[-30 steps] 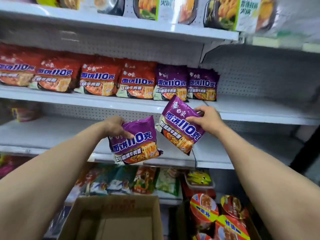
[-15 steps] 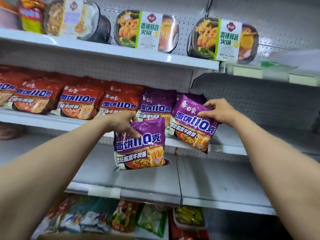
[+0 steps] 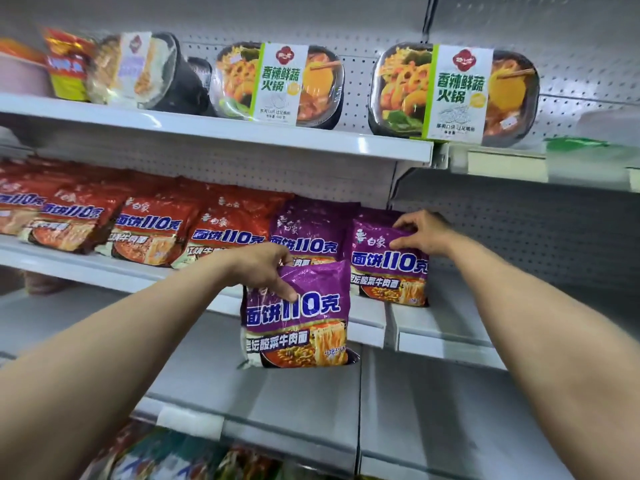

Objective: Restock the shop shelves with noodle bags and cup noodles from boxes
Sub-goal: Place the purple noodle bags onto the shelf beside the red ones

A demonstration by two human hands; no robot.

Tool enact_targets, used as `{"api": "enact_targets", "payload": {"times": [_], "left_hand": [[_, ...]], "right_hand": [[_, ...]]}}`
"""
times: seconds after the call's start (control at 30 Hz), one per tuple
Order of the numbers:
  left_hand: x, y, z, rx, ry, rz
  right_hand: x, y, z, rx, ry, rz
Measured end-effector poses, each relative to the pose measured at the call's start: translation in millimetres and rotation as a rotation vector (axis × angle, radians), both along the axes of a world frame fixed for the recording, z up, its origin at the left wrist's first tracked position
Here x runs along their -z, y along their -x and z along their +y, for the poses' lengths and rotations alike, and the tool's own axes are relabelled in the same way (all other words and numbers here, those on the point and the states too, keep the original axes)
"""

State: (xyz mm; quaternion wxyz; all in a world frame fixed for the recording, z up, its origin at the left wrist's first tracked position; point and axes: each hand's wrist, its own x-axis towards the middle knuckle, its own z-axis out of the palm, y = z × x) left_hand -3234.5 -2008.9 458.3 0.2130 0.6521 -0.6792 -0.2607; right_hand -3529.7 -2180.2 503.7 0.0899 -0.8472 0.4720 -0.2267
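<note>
Your right hand [image 3: 420, 233] pinches a purple noodle bag [image 3: 389, 268] by its top, standing it on the middle shelf [image 3: 450, 327]. Your left hand [image 3: 266, 268] grips a second purple bag [image 3: 298, 320] lower down, not shelved yet. Red noodle bags [image 3: 152, 233] already line that shelf.

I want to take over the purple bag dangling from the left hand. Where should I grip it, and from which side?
Probably the top right corner of the bag, pinched from the right. It hangs upright, the left hand holds its top left corner, and the top edge looks flat and thin for fingers, unlike the puffed middle.
</note>
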Motion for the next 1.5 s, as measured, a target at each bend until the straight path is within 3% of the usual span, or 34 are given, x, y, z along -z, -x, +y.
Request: {"api": "enact_targets", "payload": {"times": [0.43,0.8,1.1,1.33,1.5], "left_hand": [[-16,47,-27,-0.016,-0.01,-0.031],[-63,106,-94,0.065,0.05,-0.212],[-64,147,-143,0.128,0.122,-0.375],[-40,152,-154,-0.055,0.295,-0.57],[-18,160,-136,-0.19,0.467,-0.511]], "right_hand": [[30,0,-42,0.057,0.246,-0.021],[13,55,-44,0.123,0.309,-0.033],[17,119,-46,0.207,0.345,0.005],[29,137,-46,0.217,0.306,0.058],[38,136,-23,0.289,0.262,0.092]]}}
